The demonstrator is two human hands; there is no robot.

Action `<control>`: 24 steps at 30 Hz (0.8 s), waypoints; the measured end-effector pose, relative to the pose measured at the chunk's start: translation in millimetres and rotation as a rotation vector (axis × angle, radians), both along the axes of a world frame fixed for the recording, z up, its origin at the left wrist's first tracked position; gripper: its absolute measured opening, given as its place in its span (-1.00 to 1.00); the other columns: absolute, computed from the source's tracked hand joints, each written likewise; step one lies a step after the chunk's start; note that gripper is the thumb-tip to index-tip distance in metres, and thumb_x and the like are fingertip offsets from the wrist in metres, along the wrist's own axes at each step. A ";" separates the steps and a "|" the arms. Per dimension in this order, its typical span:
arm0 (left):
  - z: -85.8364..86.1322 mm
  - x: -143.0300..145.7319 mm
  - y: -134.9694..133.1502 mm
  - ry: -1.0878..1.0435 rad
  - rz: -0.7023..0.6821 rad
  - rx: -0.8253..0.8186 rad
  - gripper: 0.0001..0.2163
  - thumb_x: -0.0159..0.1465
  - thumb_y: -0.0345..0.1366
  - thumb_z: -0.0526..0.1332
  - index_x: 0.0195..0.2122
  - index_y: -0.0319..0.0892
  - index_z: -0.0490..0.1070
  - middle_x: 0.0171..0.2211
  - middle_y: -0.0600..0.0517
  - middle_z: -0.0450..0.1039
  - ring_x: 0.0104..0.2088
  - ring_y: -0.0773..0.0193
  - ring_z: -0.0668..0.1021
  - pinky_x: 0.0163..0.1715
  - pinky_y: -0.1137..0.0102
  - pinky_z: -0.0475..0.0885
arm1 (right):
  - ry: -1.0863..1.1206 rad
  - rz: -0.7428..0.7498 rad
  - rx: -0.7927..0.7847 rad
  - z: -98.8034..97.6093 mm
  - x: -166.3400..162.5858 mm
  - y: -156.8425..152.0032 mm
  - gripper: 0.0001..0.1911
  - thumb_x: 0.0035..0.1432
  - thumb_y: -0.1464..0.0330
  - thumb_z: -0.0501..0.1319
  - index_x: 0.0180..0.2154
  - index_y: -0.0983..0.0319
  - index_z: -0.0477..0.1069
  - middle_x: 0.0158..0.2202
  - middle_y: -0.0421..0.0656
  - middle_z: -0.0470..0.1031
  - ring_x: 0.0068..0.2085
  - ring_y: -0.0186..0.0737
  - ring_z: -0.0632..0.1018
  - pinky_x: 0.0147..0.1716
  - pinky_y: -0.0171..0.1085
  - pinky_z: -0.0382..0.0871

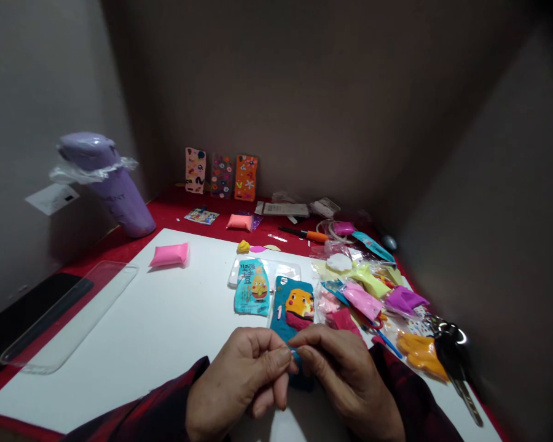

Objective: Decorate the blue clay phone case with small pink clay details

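Observation:
My left hand (246,380) and my right hand (345,374) meet at the fingertips, both pinched closed. Between them shows a tiny bit of blue clay (295,355), mostly hidden by the fingers. Just behind and below lies a phone case (280,319) covered in teal clay, its lower part hidden by my hands. On it is a yellow-orange clay figure (299,302) with eyes, a red cheek and a dark red lower part. To the left a turquoise printed packet (252,288) with a similar cartoon figure rests on a clear case (288,270).
On the white board (133,319) sit a pink clay pack (169,255) and a clear case (74,319). Bagged clay (362,299) and scissors (458,368) crowd the right side. A purple bottle (126,202) stands at left; decorated cases (246,178) lean against the back wall.

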State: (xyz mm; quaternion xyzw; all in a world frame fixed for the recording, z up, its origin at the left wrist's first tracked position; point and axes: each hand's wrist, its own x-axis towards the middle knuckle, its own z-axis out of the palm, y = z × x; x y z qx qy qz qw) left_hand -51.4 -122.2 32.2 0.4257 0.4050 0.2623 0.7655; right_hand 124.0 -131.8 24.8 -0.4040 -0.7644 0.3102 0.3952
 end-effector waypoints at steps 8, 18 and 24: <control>1.7 2.6 1.0 -0.002 -0.008 -0.009 -0.61 0.24 0.04 0.06 -0.45 -0.24 0.31 -0.69 0.09 0.35 -0.77 0.54 0.17 -0.75 0.56 -0.06 | 0.119 0.033 -0.092 2.1 -0.7 1.6 -0.83 0.25 0.43 0.06 -0.31 0.24 0.42 -0.47 -0.20 0.50 -0.45 -0.37 0.50 -0.46 -0.42 0.33; 2.7 0.9 1.3 0.006 -0.003 0.012 -0.72 0.22 -0.11 0.18 -0.41 -0.27 0.37 -0.63 0.06 0.41 -0.75 0.55 0.21 -0.74 0.57 -0.02 | 0.067 -0.026 -0.111 2.8 1.6 2.9 -0.77 0.26 0.35 0.04 -0.40 0.26 0.39 -0.53 -0.21 0.40 -0.51 -0.37 0.40 -0.52 -0.38 0.22; 1.8 1.5 0.5 0.004 -0.017 -0.029 -0.75 0.27 -0.17 0.11 -0.33 -0.29 0.40 -0.68 0.10 0.37 -0.78 0.55 0.18 -0.76 0.57 -0.05 | 0.082 -0.081 -0.143 0.6 2.2 2.9 -0.76 0.26 0.32 0.05 -0.42 0.25 0.37 -0.54 -0.23 0.35 -0.51 -0.37 0.36 -0.53 -0.38 0.20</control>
